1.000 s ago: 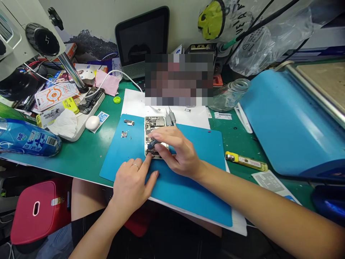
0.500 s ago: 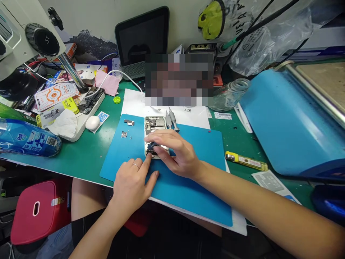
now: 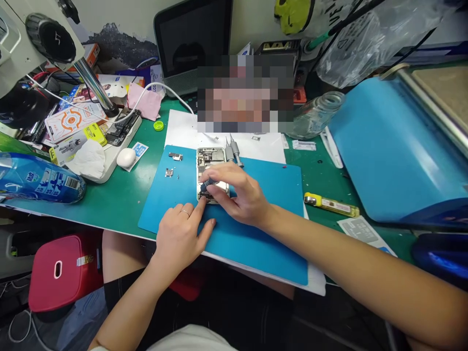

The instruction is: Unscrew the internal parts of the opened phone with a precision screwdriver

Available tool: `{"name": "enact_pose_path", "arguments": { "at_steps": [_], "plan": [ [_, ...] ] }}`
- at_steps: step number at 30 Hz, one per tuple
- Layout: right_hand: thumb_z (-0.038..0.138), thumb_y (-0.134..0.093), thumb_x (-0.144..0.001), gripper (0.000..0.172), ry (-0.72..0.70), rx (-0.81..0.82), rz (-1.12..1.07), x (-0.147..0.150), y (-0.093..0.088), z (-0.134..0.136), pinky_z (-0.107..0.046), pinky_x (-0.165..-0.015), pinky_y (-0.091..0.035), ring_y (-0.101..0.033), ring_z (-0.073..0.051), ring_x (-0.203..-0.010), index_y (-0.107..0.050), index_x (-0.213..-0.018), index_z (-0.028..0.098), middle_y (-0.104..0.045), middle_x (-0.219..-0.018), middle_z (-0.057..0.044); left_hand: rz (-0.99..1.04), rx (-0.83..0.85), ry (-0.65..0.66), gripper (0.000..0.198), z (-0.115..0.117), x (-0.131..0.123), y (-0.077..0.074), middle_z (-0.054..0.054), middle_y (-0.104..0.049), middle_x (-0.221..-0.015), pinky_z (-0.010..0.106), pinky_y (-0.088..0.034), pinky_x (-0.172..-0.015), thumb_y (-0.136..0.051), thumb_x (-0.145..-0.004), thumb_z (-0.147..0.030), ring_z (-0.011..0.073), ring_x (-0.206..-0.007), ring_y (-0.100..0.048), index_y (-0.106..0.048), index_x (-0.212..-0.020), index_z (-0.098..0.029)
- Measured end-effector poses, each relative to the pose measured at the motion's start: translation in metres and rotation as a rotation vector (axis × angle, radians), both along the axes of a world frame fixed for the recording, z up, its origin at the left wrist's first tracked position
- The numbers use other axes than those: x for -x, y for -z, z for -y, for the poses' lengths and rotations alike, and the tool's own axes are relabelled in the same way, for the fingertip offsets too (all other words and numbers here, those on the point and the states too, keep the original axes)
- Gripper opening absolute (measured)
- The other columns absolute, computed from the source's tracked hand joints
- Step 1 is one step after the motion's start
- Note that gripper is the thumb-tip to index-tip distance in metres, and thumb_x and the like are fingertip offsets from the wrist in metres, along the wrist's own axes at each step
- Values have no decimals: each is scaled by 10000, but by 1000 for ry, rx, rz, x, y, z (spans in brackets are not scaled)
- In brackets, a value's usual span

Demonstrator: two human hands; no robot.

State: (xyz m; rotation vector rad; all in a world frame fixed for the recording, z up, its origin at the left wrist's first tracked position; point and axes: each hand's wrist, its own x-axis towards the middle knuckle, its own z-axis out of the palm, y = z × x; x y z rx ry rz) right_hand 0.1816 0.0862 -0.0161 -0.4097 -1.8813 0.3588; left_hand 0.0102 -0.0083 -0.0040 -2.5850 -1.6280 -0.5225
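Note:
An opened phone (image 3: 210, 163) with its insides showing lies on a blue work mat (image 3: 252, 239). My right hand (image 3: 239, 195) is closed round a small dark screwdriver (image 3: 206, 185) whose tip is down in the phone's lower half. My left hand (image 3: 181, 236), with a ring on one finger, rests on the mat, and its index fingertip presses the phone's near left corner. Two grey screwdrivers (image 3: 231, 152) lie just right of the phone's top. Small removed parts (image 3: 171, 164) sit on the mat to the left.
A microscope arm (image 3: 44, 39) and clutter fill the far left, with a blue bottle (image 3: 40, 179) lying there. A tablet (image 3: 192, 44) stands at the back. A glass jar (image 3: 316, 119), a yellow tool (image 3: 331, 204) and a large blue roll (image 3: 395, 151) are on the right.
The view has tilted down a little, so everything sits slightly higher in frame. My right hand has shifted slightly over the phone's lower half; the left hand stays put.

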Motion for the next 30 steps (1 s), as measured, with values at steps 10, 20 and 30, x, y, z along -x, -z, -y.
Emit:
{"name": "enact_pose_path", "arguments": {
  "at_steps": [10,20,30],
  "plan": [
    [118,-611,-951,567,27,-7,16,0,5,-2,-407,-818,-584,-716,-198,-941,-446,-1453,323,-721,-1056,-30,-8,-4,11,431,0,0,2,56,-642,-854,372,-409,-679,-491,-1056,-402,225,-781,-601,-612,-1342,-104],
    [145,-542,-999,449,14,80,23,0,1,2,-398,-887,-624,-727,-195,-1015,-461,-1413,299,-732,-1102,-49,-24,0,1,424,-1,-1,1,64,-648,-853,370,-418,-679,-486,-1059,-411,222,-792,-615,-605,-1338,-114],
    [184,-547,-1012,419,21,119,14,3,0,3,-374,-877,-613,-708,-189,-987,-479,-1407,304,-721,-1051,-39,-23,1,-8,421,1,-1,2,64,-655,-861,368,-415,-668,-486,-1057,-410,220,-794,-619,-603,-1346,-126]
  ]
}}
